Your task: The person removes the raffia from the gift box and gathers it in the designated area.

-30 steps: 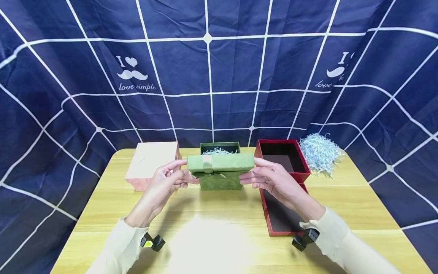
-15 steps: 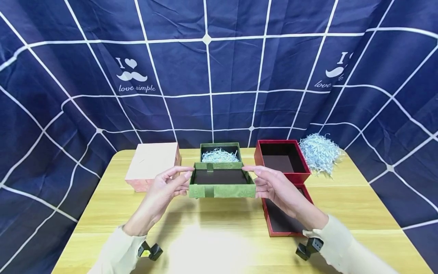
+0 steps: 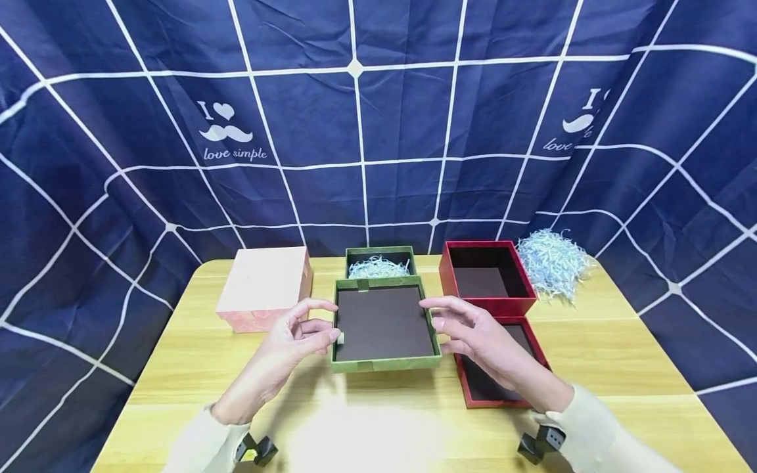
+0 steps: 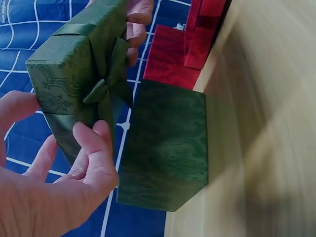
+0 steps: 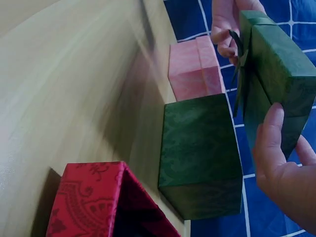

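A square green gift box lid (image 3: 384, 322) is held off the table between both hands, its dark inside facing up and toward the head camera. My left hand (image 3: 290, 348) grips its left side, and my right hand (image 3: 481, 338) grips the right side. In the left wrist view, a green ribbon bow (image 4: 98, 91) shows on the lid's outer face. Behind the lid stands the open green box (image 5: 200, 143), upright on the table. Pale blue shredded paper (image 3: 378, 267) lies inside it. The lid hides the box's front in the head view.
A closed pink box (image 3: 266, 282) sits at the left. To the right stands an open red box (image 3: 517, 307), with its red lid (image 3: 497, 387) lying inside-up before it. A heap of blue shredded paper (image 3: 552, 263) lies at the table's (image 3: 639, 368) back right.
The lid has turned over: its top edge and ribbon faced the head camera earlier, and now its dark inside does. It has come lower and nearer, uncovering the shredded paper in the green box.
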The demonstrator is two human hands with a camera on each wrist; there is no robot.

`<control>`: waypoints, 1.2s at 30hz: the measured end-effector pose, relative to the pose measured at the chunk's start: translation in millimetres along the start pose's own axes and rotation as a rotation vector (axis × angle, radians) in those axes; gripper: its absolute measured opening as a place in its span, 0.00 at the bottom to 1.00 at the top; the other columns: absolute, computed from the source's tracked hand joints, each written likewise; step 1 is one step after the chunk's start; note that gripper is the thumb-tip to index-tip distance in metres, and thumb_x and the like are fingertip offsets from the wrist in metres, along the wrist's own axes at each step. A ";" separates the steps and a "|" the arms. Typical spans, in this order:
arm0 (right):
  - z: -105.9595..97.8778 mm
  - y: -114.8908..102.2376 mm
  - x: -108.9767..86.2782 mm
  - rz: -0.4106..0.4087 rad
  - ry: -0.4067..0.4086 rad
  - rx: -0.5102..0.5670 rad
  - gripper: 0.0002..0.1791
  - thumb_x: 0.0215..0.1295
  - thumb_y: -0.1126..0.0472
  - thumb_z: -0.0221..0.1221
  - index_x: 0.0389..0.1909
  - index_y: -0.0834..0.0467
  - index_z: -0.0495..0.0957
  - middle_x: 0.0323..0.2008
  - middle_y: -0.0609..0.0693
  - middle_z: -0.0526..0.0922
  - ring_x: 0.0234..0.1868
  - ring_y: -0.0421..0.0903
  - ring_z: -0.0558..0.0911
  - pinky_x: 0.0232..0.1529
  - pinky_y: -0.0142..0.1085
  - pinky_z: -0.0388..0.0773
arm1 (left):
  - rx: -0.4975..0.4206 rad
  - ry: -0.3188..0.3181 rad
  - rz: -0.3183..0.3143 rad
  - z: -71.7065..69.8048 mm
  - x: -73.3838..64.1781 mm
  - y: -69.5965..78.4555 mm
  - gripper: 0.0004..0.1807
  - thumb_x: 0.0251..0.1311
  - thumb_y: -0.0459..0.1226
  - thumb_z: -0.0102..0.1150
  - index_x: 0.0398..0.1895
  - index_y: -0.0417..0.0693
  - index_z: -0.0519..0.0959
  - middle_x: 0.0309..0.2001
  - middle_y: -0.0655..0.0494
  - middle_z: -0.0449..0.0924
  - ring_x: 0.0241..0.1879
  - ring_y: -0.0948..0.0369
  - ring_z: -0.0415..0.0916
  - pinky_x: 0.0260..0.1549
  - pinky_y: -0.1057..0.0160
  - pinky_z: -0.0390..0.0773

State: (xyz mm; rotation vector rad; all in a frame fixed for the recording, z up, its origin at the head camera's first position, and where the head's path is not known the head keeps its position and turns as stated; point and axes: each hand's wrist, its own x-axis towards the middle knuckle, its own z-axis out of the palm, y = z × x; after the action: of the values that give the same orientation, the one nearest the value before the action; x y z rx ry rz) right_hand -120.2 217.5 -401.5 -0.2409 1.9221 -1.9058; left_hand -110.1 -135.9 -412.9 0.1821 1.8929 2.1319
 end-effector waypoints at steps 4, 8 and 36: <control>1.9 5.2 -1.2 -0.043 -0.034 -0.041 0.27 0.78 0.63 0.66 0.73 0.64 0.72 0.62 0.67 0.74 0.47 0.48 0.82 0.47 0.37 0.85 | -0.006 -0.009 0.009 -0.3 -4.0 -3.9 0.26 0.67 0.27 0.72 0.66 0.37 0.77 0.45 0.46 0.85 0.45 0.56 0.88 0.46 0.62 0.85; 1.8 9.0 -4.5 -0.082 -0.059 -0.117 0.32 0.75 0.64 0.68 0.76 0.60 0.69 0.67 0.66 0.72 0.58 0.53 0.83 0.52 0.39 0.85 | 0.046 -0.030 0.012 -0.5 -7.0 -7.7 0.29 0.66 0.28 0.72 0.69 0.40 0.76 0.49 0.46 0.81 0.48 0.53 0.86 0.48 0.62 0.85; 14.1 39.4 -18.4 -0.030 -0.039 -0.350 0.54 0.56 0.71 0.64 0.85 0.46 0.58 0.78 0.59 0.64 0.71 0.63 0.70 0.46 0.42 0.80 | 0.340 -0.157 0.096 10.1 -25.2 -45.9 0.53 0.64 0.25 0.69 0.89 0.50 0.53 0.43 0.45 0.76 0.38 0.57 0.79 0.44 0.65 0.81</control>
State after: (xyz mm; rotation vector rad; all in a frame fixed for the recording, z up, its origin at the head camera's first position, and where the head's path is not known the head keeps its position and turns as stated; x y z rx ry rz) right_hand -91.3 213.9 -436.8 -0.4082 2.2278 -1.5582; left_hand -77.4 -129.0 -454.6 0.5033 2.1743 1.7745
